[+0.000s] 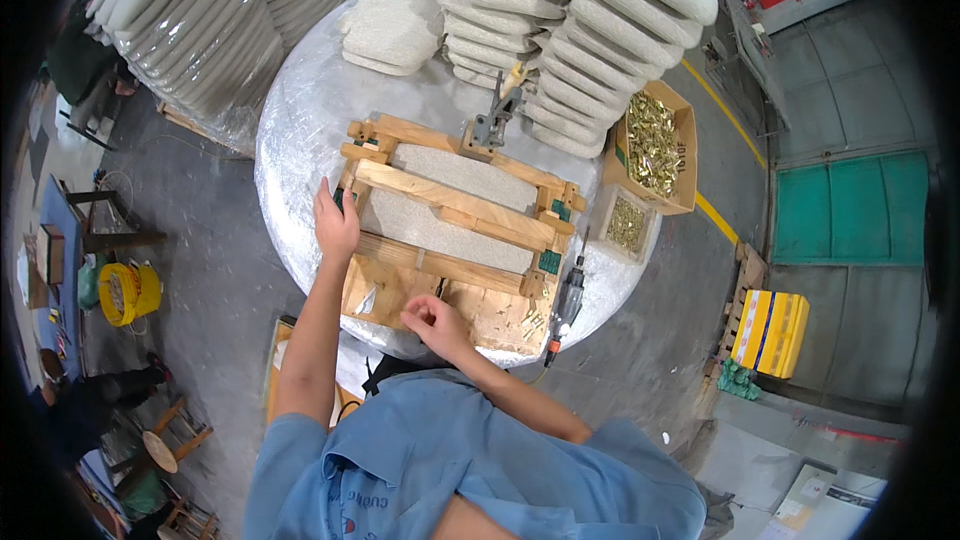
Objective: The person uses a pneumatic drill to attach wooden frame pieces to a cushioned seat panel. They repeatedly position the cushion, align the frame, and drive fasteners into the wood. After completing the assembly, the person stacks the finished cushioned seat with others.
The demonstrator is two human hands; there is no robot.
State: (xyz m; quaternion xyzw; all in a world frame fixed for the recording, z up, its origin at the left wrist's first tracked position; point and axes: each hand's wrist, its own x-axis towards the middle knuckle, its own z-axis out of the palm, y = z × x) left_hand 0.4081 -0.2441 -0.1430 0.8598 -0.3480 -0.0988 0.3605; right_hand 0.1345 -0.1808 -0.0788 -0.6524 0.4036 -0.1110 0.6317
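Note:
A wooden clamping frame [450, 188] lies over a light grey fabric-covered panel [420, 223] on a wooden board [487, 312]. At the frame's left end is my left hand [338, 228], fingers stretched and apart, touching it beside a small dark green block. My right hand [436, 326] is curled over the board's front part, thumb and fingers close together. Whatever it may hold is too small to make out. Just beyond it sits a small dark piece. A metal toggle clamp [492, 125] stands on the frame's far rail. To the right lies a power screwdriver [569, 302].
The round table [300, 90] is wrapped in silvery film. Stacked fabric panels [570, 30] rise at the back. At right are a cardboard box [684, 155] of brass-coloured hardware and a small screw tray [626, 224]. Several small metal parts lie on the board. A yellow bucket [148, 295] stands left.

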